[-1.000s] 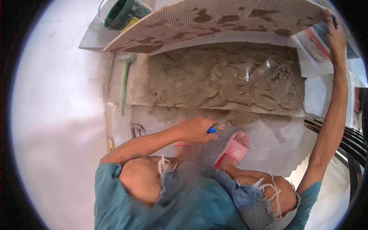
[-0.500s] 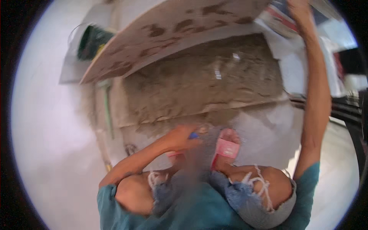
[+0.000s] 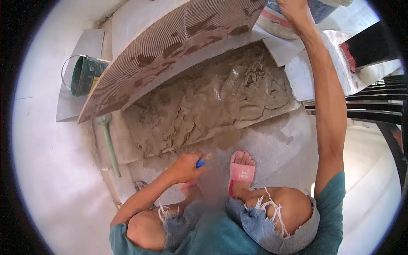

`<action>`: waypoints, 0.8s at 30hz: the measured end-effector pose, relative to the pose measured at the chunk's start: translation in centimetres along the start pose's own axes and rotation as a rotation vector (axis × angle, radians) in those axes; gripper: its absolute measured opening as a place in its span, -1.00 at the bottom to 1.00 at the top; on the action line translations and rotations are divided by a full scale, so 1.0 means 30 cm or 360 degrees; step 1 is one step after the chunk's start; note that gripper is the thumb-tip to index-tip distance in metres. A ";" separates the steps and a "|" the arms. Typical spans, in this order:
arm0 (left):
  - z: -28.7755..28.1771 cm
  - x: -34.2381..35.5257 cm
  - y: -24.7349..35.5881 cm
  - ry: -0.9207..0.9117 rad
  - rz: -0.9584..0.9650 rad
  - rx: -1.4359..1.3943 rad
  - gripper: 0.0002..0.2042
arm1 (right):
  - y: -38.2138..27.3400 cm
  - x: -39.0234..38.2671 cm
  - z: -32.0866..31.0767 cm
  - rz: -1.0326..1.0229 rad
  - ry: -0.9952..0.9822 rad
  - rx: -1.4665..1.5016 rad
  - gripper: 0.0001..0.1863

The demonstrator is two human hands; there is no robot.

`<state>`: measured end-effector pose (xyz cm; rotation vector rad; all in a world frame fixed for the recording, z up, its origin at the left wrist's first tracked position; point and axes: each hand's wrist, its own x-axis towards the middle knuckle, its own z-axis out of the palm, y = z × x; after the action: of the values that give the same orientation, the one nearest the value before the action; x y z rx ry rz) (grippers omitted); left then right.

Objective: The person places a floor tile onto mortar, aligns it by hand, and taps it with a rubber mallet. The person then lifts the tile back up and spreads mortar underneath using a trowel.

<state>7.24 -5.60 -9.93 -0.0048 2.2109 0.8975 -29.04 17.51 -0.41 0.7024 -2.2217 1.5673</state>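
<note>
My left hand point(image 3: 186, 168) is closed around a blue handle point(image 3: 200, 163); the rest of that tool cannot be made out. It is low, in front of my left foot. Stretched far to the upper right, my right hand point(image 3: 294, 10) is cut off by the top edge, near the right end of a large tile and over a bucket. Its fingers and any grip are hidden. The tile point(image 3: 170, 46) stands tilted, its ribbed back toward me, marked with dark damp patches. Below it, wet grey-brown mortar point(image 3: 204, 97) covers a rectangular bed, rough and lumpy on top.
A dark green pail point(image 3: 87, 74) lies on its side at the left. Near it, a mallet with a green handle point(image 3: 110, 146) lies on the floor. A white and blue bucket point(image 3: 325, 10) stands upper right, beside black metal bars point(image 3: 374, 104). Pink sandals point(image 3: 242, 172) are on my feet.
The view has shifted, and the tile, bed and right arm now appear further left. The picture is sharper. My left hand still holds the blue handle.
</note>
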 end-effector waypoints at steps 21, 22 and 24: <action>0.006 0.031 0.012 -0.0118 -0.0099 0.0015 -0.57 | 0.024 -0.009 -0.008 -0.0046 0.0000 -0.0064 -0.30; 0.006 0.037 0.013 -0.0124 -0.0097 0.0014 -0.57 | 0.029 -0.013 -0.015 -0.0022 -0.0033 -0.0056 -0.28; -0.006 0.031 0.019 -0.0123 -0.0086 0.0047 -0.59 | 0.026 -0.007 -0.008 -0.0010 -0.0061 -0.0021 -0.26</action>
<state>6.29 -5.05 -10.10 -0.0154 2.1421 0.8217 -29.31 17.99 -1.05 0.7409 -2.2529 1.5477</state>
